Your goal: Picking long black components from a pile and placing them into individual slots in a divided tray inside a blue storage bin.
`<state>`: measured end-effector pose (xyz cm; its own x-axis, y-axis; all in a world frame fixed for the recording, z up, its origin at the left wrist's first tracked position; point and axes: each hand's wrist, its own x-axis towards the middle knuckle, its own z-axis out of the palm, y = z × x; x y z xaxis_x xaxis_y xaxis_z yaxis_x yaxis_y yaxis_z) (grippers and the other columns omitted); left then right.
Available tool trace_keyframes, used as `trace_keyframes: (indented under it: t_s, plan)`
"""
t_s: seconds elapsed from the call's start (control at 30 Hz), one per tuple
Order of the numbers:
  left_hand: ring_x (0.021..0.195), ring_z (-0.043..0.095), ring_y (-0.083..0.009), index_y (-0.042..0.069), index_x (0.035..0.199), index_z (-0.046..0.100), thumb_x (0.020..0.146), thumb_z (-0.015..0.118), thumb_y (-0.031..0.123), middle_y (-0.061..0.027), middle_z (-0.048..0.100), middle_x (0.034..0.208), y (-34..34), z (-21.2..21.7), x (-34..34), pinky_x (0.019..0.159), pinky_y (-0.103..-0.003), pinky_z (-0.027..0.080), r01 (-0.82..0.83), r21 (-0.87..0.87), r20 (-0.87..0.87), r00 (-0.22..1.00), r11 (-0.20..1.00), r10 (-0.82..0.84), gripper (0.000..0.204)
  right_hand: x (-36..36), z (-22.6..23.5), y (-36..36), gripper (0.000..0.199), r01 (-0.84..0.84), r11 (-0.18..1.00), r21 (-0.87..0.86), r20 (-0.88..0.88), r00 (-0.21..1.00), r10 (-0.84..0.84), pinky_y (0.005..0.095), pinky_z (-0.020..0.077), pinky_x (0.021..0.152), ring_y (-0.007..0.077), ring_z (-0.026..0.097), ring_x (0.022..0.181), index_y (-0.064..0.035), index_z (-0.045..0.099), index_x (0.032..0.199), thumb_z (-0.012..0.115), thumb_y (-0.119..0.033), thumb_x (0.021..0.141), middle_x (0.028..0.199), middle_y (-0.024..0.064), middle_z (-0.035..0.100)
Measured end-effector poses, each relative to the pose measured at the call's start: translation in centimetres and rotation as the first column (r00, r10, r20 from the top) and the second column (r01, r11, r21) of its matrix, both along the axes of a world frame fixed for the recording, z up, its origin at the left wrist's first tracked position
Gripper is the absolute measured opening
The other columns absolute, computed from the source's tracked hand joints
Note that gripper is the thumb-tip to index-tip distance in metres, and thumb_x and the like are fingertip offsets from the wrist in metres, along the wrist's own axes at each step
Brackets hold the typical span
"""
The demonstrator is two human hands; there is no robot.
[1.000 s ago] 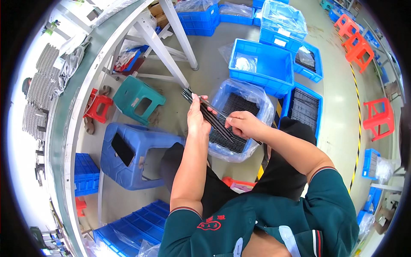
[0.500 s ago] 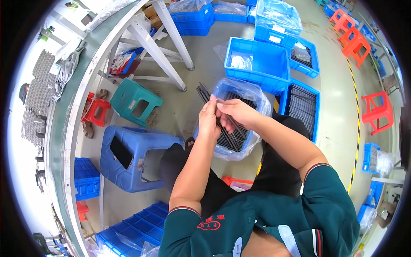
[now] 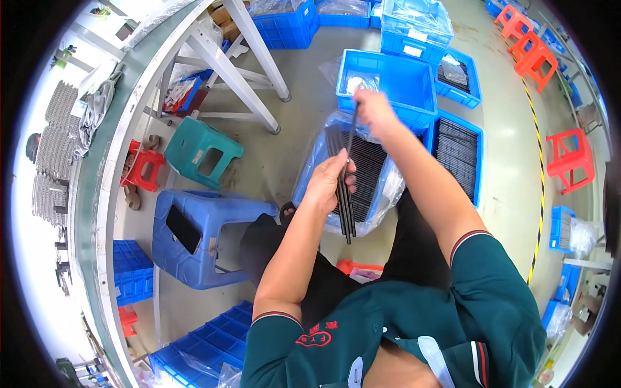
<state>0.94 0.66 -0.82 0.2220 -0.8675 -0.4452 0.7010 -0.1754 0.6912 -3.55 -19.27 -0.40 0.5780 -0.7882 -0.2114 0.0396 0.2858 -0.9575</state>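
Grip: left hand (image 3: 328,183) closed round a bundle of dark rods (image 3: 346,213), above the plastic-lined bin (image 3: 309,171); right hand (image 3: 378,116), blurred, pinches one rod (image 3: 353,131) near its top. Risk: slackened left hold could let rods slide out

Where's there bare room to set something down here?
Bare floor shows between the teal stool and the plastic-lined bin, and more between the rod-filled blue bin and the striped tape. It's crowded over the lined bin, where the left hand holds black rods and the right hand seems to pinch one; the wide blue bin stands just beyond.
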Motion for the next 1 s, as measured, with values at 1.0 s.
trace_keyframes:
  t_s: [1.0]
  plan:
    - [0.097,0.054,-0.0242,0.009,0.077,0.053,0.089,0.057,0.038,-0.0088,0.057,0.093,3.5,3.9,4.9,0.094,-0.051,0.041,-0.491,-0.186,-0.112,0.871,0.851,0.478,0.031,0.1,1.1,-0.7,0.024,-0.358,0.813,0.459,0.479,0.87,0.113,0.0359,0.0464,0.058,0.0148,0.048,0.054,-0.0106,0.048,0.071,0.066,-0.022,0.082,0.058,-0.0002,0.043]
